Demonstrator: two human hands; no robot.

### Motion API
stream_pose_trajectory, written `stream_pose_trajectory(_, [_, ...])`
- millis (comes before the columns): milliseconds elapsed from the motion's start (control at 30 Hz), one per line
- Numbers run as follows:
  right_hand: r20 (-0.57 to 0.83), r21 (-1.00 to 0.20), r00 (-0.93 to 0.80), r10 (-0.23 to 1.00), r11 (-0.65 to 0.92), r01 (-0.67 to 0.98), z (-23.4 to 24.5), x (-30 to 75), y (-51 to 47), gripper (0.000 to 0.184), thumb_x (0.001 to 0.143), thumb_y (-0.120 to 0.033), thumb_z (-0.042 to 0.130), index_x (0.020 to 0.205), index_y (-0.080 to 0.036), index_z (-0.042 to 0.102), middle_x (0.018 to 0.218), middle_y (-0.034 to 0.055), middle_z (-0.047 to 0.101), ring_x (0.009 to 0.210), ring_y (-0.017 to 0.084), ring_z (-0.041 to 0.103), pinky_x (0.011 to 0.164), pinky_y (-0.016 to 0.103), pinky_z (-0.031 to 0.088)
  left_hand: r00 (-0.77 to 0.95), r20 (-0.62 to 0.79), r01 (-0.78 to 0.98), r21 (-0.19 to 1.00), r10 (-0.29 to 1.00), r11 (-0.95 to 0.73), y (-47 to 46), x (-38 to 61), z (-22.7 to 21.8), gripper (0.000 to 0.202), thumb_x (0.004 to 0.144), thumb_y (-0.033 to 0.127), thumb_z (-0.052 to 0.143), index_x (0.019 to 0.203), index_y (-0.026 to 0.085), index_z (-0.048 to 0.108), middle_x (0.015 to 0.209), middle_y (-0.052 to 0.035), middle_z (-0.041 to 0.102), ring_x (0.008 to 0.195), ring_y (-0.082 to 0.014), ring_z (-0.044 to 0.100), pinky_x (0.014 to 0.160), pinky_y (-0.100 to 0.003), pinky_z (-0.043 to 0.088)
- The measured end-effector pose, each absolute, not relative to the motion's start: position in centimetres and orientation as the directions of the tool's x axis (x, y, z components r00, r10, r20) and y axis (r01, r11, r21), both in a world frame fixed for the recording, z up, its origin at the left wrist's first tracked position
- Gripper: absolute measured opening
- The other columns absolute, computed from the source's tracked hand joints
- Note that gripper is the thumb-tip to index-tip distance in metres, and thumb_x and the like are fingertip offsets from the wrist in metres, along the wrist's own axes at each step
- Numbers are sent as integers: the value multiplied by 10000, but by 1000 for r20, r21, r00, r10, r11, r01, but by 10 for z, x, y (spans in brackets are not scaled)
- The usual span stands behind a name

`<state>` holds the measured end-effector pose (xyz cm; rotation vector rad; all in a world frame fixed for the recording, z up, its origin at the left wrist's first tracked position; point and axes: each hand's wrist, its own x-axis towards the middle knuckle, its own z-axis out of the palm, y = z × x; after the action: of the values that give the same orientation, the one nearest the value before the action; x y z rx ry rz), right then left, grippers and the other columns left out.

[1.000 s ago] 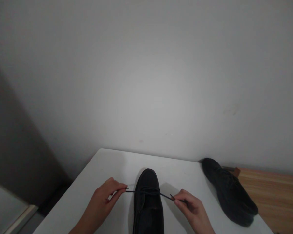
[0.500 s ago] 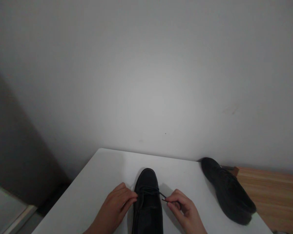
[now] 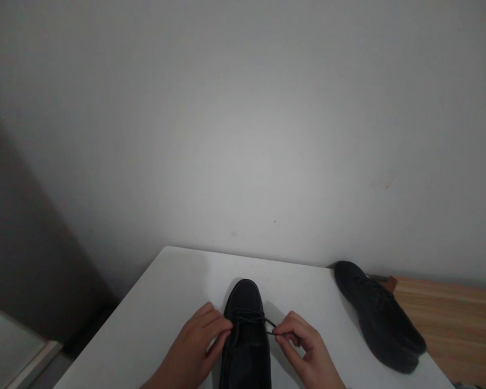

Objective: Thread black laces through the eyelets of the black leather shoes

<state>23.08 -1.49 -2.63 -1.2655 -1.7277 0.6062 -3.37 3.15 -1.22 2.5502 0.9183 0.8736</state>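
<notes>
A black lace-up shoe (image 3: 246, 351) rests on the white table with its toe pointing at the wall. Dark laces cross its front. Thumb and forefinger of my left hand (image 3: 198, 341) are pinched together at the shoe's left lacing edge; what lies between those fingertips is too small to make out. On the shoe's right side, my right hand (image 3: 303, 346) pinches a shoelace (image 3: 270, 322), which runs from the eyelets to the fingertips as two thin strands.
A second black shoe (image 3: 378, 316) lies at the table's right edge, toe towards the wall. Beyond it is a wooden surface (image 3: 445, 324). The white table (image 3: 178, 281) meets a grey wall (image 3: 243, 135) at the back. A dark gap lies left of the table.
My left fingertips have shifted slightly right, onto the shoe's lacing edge. The lower strand by my right hand now reaches the shoe's side; its free tip no longer shows.
</notes>
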Motion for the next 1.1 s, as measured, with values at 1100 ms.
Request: stream_pose_trajectory(1100, [374,-675,-183,909,402,619,-23,224,-10,203,929,-211,603,986,-278,786,818,52,587,724,220,642,627,314,527,538,523,448,486,661,-750,30,-34,-15,208,939,92,562,1074,228,643,831,-34,703,791,-202,630,690,-285,529])
